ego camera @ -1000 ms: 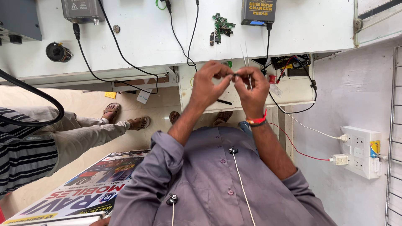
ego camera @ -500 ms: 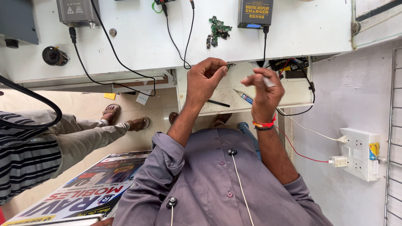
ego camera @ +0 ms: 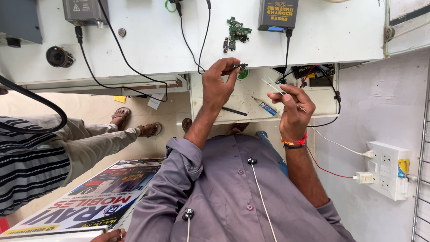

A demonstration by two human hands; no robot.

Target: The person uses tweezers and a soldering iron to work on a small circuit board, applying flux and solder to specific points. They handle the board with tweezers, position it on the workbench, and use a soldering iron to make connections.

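My left hand (ego camera: 218,85) is raised in front of the white workbench (ego camera: 148,49) and pinches a small dark circuit part (ego camera: 241,67) between thumb and fingertips. My right hand (ego camera: 292,104), with a red and dark wristband, grips thin metal tweezers (ego camera: 277,87) whose tips point up and left, a short way apart from the part. Both hands hover over an open drawer (ego camera: 309,107) under the bench. My grey shirt fills the lower middle.
On the bench lie small green circuit boards (ego camera: 236,33), a dark charger box (ego camera: 277,13), a grey box (ego camera: 84,10) and black cables. A small blue tube (ego camera: 268,108) lies in the drawer. A socket board (ego camera: 387,170) hangs right. Another person in striped clothes (ego camera: 27,161) sits left.
My hands were together at the part; they have drawn apart. The right hand moved down and right with the tweezers, while the left keeps the part raised.
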